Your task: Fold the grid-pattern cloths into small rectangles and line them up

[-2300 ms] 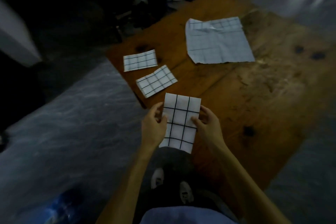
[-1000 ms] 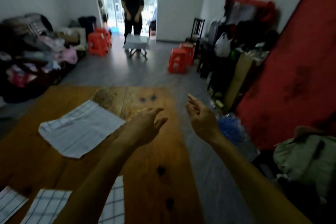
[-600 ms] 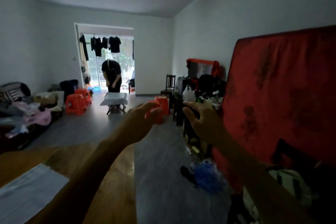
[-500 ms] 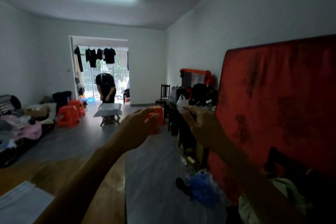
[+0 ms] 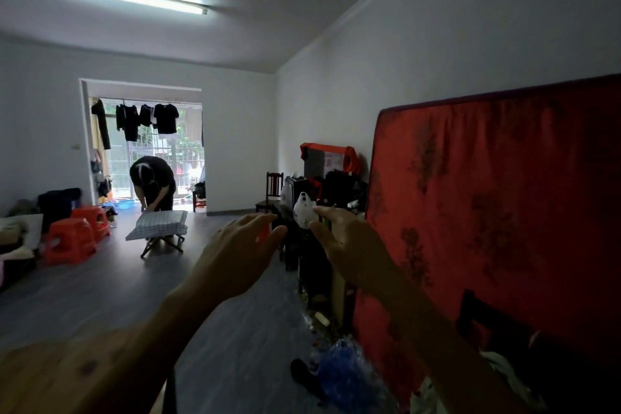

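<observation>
My view is raised toward the room, so none of my grid-pattern cloths are in view. My left hand (image 5: 235, 255) and my right hand (image 5: 349, 245) are both held out in front of me in mid-air, fingers apart, holding nothing. Only a corner of the wooden table (image 5: 50, 376) shows at the bottom left. Far across the room a person (image 5: 153, 181) bends over a small folding table covered with a grid-pattern cloth (image 5: 158, 225).
A red mattress (image 5: 497, 212) leans on the right wall. Dark furniture with a white bag (image 5: 304, 215) stands beyond it. Red plastic stools (image 5: 70, 239) sit at the left. A blue plastic bag (image 5: 342, 370) lies on the floor.
The folded cloth I held 2.3 s ago has left my hands. My view swung up from the table to the room, and both open hands rose in front of me.
</observation>
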